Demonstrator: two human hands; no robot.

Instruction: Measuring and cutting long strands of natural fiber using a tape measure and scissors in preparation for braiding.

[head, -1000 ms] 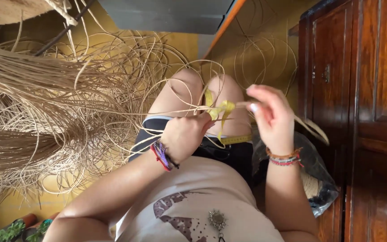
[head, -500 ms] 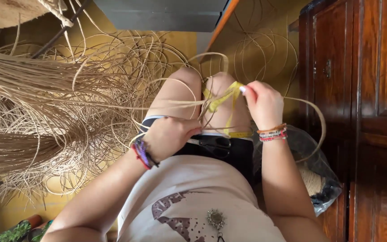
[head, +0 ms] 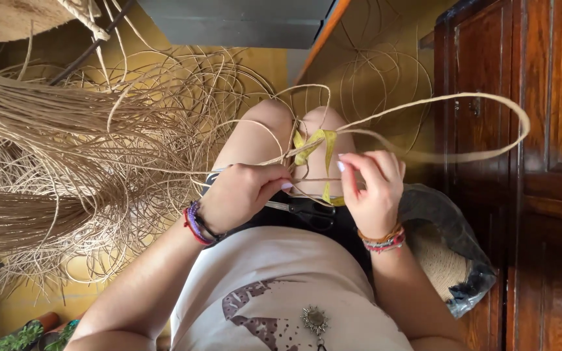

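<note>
Compared with half a second earlier, the right hand [head: 372, 188] has dropped from beside the knee to lap level, and the long straw strand [head: 489, 104] now swings out in a wide loop before the dark wooden cabinet [head: 541, 175]. The left hand [head: 242, 195] sits over the lap, its grip pressed together on thin straw strands. The right hand's grip pinches a strand just below the yellow ribbon [head: 323, 146], a flat, glossy strip looped in front of the knees. Black-handled scissors [head: 307, 209] lie on the lap between the hands, their blades partly hidden by the left fingers. A large bundle of dry, wiry, pale straw [head: 53, 143] fills the left side, cut off at the edge. A dark plastic bag [head: 450, 247] holding something woven sits by the right forearm, its contents hard to make out
</note>
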